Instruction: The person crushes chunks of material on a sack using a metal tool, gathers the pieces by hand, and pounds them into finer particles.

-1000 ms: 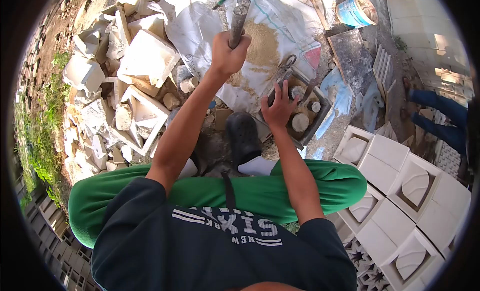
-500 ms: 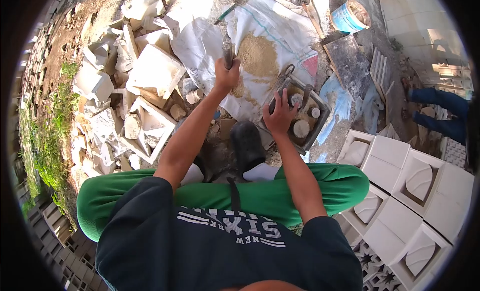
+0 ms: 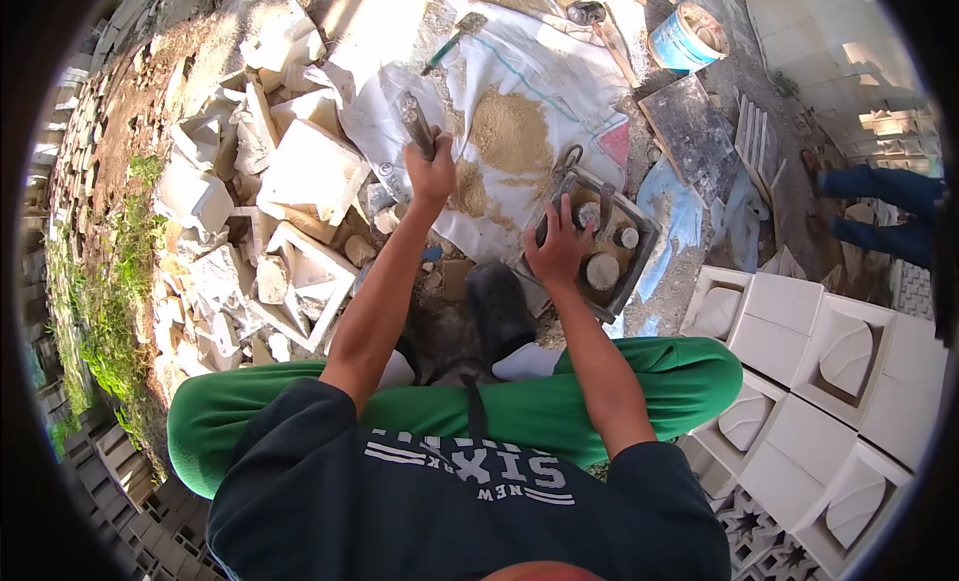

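My left hand (image 3: 431,171) is closed round a short grey rod-like tool (image 3: 415,124), raised above the white sack and tilted up to the left. The tool's exact kind is not clear. My right hand (image 3: 559,246) rests on the near left side of a dark box-shaped mould (image 3: 639,256), its fingers spread, with a dark bar of the mould between thumb and forefinger. Inside the mould are round pale pieces (image 3: 602,271) and upright dark handles. A pile of sandy powder (image 3: 511,131) lies on the white sack (image 3: 400,76) beyond both hands.
Broken white casts (image 3: 310,166) are heaped on the left. White patterned blocks (image 3: 794,361) stand at the right. Farther back are a trowel (image 3: 455,41), a hammer (image 3: 604,31), a blue bucket (image 3: 689,36) and a dark board (image 3: 689,131). A person's blue-trousered legs (image 3: 879,211) show at right.
My left hand has moved a little left and down, and its tool now leans further left. My right hand stays on the mould. The whole view has shifted slightly.
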### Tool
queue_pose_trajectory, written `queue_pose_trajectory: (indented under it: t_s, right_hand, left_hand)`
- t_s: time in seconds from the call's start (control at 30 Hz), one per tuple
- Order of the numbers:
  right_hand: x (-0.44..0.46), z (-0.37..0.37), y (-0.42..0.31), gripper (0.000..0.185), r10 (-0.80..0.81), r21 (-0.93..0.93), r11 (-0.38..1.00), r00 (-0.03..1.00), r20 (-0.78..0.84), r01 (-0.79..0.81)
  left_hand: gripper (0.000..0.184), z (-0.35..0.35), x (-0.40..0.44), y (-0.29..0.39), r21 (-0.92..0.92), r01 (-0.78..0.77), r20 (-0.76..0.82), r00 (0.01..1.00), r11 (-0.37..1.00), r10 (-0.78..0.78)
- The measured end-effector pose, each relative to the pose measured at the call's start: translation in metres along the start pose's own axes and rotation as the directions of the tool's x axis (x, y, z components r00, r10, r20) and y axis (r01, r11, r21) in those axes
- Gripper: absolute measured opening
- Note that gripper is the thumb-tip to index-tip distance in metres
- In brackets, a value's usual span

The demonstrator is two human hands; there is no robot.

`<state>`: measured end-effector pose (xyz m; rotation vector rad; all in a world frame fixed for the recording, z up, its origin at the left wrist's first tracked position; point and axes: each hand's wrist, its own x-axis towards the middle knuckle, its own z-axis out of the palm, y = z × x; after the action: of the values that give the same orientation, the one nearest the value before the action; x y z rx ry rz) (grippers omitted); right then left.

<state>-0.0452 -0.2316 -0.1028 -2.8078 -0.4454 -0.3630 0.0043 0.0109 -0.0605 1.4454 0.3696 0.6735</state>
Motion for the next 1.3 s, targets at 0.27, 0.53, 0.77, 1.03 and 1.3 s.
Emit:
queue_pose_trajectory:
  t_s: [0.27, 0.53, 0.77, 1.03, 1.3]
  right_hand:
    - [-0.006, 0.001, 0.001, 0.051, 0.022, 0.024, 0.999, 1.000, 0.002, -0.022]
    - [-0.007, 0.003, 0.004, 0.050, 0.032, 0.049, 0.998, 0.999, 0.029, -0.033]
    - [-0.003, 0.003, 0.005, 0.051, 0.001, 0.026, 1.000, 1.000, -0.030, -0.001]
    - [-0.009, 0.001, 0.002, 0.051, 0.024, 0.042, 0.999, 1.000, 0.021, -0.024]
    - [-0.005, 0.006, 0.005, 0.051, -0.001, 0.041, 0.999, 0.999, -0.041, 0.003]
  left_hand:
    - [0.029, -0.007, 0.016, -0.011, -0.010, 0.041, 0.109, 0.993, 0.999, -0.040]
    - [0.027, 0.003, 0.021, 0.058, -0.095, 0.103, 0.132, 0.987, 0.990, -0.090]
    - [0.024, 0.002, 0.022, 0.008, 0.083, -0.008, 0.172, 0.985, 0.997, -0.007]
    - [0.026, 0.002, 0.005, -0.032, 0.083, -0.070, 0.186, 0.981, 0.994, 0.054]
    - [0.026, 0.014, 0.011, 0.058, 0.121, -0.002, 0.208, 0.978, 0.993, -0.024]
